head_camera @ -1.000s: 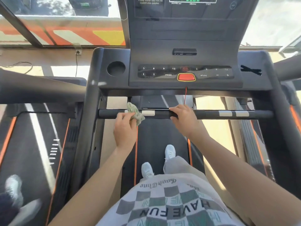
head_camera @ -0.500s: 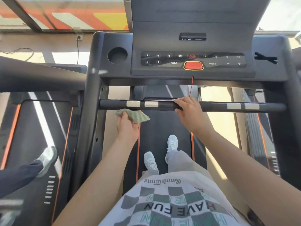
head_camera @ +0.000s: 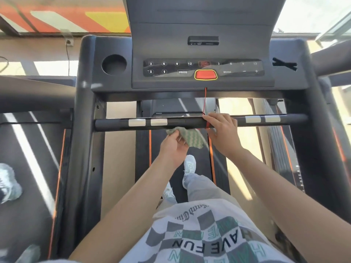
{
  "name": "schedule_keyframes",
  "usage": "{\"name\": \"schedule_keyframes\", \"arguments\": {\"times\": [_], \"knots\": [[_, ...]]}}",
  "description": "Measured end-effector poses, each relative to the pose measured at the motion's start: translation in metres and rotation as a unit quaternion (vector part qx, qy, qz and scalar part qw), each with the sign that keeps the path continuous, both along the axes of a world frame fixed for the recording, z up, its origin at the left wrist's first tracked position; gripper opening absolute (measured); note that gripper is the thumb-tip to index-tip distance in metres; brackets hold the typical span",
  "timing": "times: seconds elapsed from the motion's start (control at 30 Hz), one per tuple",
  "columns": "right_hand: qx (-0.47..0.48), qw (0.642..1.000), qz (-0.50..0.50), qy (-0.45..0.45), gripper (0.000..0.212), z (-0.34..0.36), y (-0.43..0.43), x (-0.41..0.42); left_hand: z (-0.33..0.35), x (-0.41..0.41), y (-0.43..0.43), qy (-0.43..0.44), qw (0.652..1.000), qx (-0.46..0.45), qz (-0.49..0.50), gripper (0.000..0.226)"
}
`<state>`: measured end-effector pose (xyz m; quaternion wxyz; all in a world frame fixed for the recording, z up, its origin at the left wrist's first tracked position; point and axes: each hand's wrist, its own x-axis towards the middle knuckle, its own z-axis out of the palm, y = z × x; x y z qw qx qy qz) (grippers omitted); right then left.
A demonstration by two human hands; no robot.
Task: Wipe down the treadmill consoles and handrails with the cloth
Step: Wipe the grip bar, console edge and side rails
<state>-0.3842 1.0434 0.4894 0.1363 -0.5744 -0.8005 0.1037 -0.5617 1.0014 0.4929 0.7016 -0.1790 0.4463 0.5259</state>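
Note:
A black handrail bar (head_camera: 114,124) with pale sensor patches runs across the treadmill in front of me. My left hand (head_camera: 173,149) holds a green patterned cloth (head_camera: 190,137) just below the bar's middle, the cloth hanging under the bar. My right hand (head_camera: 223,130) grips the bar right of centre, beside a red safety cord (head_camera: 205,103). Above is the dark console (head_camera: 203,68) with numbered keys and a red stop button (head_camera: 205,74).
A round cup holder (head_camera: 114,64) sits at the console's left. Black uprights (head_camera: 85,149) frame the belt (head_camera: 199,168), where my white shoes stand. Another treadmill lies to the left, with someone else's shoe (head_camera: 9,184) on it. A further rail crosses at the right.
My left hand has slid right along the bar with the cloth, dropping from on top of it to just beneath. The right hand stays on the bar. The view moved closer.

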Motion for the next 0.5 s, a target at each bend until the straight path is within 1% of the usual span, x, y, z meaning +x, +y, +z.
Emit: {"name": "schedule_keyframes", "arguments": {"times": [0.1,0.17,0.23,0.3,0.33,0.37,0.43,0.47,0.5], "knots": [[-0.008,0.999,-0.024,0.027,0.045,-0.004,-0.003,-0.002,0.0,-0.02,-0.007,0.025,0.998,-0.01,0.053,0.015],[-0.003,0.999,-0.03,0.041,0.043,-0.006,-0.005,-0.003,0.001,-0.037,-0.016,0.063,0.994,-0.015,0.09,0.013],[-0.002,0.999,-0.028,0.045,0.041,-0.006,-0.006,-0.003,0.008,-0.05,-0.027,0.129,0.988,0.014,0.084,0.018],[-0.011,0.999,-0.025,0.048,0.04,-0.005,-0.007,-0.002,0.018,-0.055,-0.035,0.23,0.971,0.061,0.033,0.019],[-0.017,0.998,-0.023,0.055,0.04,-0.004,-0.007,-0.001,0.024,-0.055,-0.035,0.299,0.951,0.08,0.004,0.017],[-0.024,0.997,-0.023,0.064,0.041,-0.004,-0.007,0.0,0.027,-0.055,-0.032,0.38,0.919,0.1,-0.029,0.015],[-0.024,0.997,-0.034,0.071,0.045,-0.005,-0.009,0.006,0.031,-0.053,-0.02,0.517,0.834,0.156,-0.115,0.016],[-0.009,0.997,-0.053,0.062,0.045,-0.005,-0.012,0.01,0.03,-0.052,-0.012,0.568,0.785,0.185,-0.163,0.021],[0.011,0.996,-0.079,0.047,0.044,-0.006,-0.014,0.016,0.027,-0.05,-0.003,0.62,0.726,0.214,-0.205,0.026]]}}
